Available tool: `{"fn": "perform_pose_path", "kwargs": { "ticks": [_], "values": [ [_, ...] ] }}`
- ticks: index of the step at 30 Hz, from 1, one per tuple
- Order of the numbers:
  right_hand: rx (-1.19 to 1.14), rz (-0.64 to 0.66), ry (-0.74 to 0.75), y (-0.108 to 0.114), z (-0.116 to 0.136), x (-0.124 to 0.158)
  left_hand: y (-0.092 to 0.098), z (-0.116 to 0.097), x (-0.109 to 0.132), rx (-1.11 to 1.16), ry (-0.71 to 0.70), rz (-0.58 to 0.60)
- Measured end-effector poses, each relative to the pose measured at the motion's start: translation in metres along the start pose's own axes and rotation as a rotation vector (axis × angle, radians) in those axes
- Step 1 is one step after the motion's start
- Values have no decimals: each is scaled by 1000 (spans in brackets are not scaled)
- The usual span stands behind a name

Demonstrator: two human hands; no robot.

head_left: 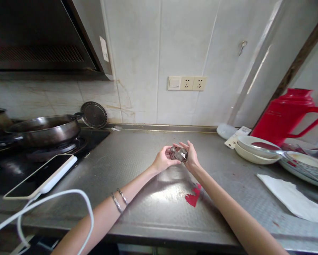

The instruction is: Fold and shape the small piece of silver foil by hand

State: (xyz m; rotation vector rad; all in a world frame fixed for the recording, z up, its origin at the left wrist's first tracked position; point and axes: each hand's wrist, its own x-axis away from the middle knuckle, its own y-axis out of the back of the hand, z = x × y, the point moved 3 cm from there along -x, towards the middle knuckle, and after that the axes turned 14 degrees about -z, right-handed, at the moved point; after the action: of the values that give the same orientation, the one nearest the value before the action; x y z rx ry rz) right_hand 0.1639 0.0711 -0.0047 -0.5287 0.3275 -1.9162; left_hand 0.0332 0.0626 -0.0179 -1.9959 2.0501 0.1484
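Note:
Over the middle of the steel counter (137, 159), a small crumpled, shiny grey-brown piece (179, 154) is held between my two hands. It has a bright silvery patch on its right side, and its exact kind cannot be made out. My left hand (164, 158) curls around it from the left, thumb along the near side. From the right, my right hand (192, 156) cups it with the fingers pointing away from me. Parts of the fingers behind the piece are hidden. Below my hands, a torn red scrap (193, 198) lies flat on the counter.
At left, a steel pan (45, 131) sits on the black stove, with a round dark lid (94, 115) against the wall. A phone (39, 177) and white cable (88, 203) are nearer. At right are a red thermos (283, 115), stacked bowls (257, 156) and a white paper (291, 198).

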Motion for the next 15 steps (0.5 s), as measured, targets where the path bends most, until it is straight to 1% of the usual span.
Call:
{"fn": "perform_pose_path", "kwargs": {
  "ticks": [2, 5, 7, 9, 11, 15],
  "values": [
    [8, 25, 23, -3, 3, 4, -1, 1, -2, 41, 32, 21],
    [26, 39, 68, -6, 2, 10, -4, 2, -2, 69, 66, 140],
    [30, 46, 67, -7, -1, 12, -6, 4, -1, 76, 77, 187],
    [28, 48, 54, -7, -4, 12, -5, 6, -1, 75, 75, 170],
    [22, 43, 50, -7, -6, 11, -3, 10, -1, 35, 44, 120],
    [25, -29, 104, -8, -12, 9, 2, 11, 0, -104, -91, -19]
  ]
}}
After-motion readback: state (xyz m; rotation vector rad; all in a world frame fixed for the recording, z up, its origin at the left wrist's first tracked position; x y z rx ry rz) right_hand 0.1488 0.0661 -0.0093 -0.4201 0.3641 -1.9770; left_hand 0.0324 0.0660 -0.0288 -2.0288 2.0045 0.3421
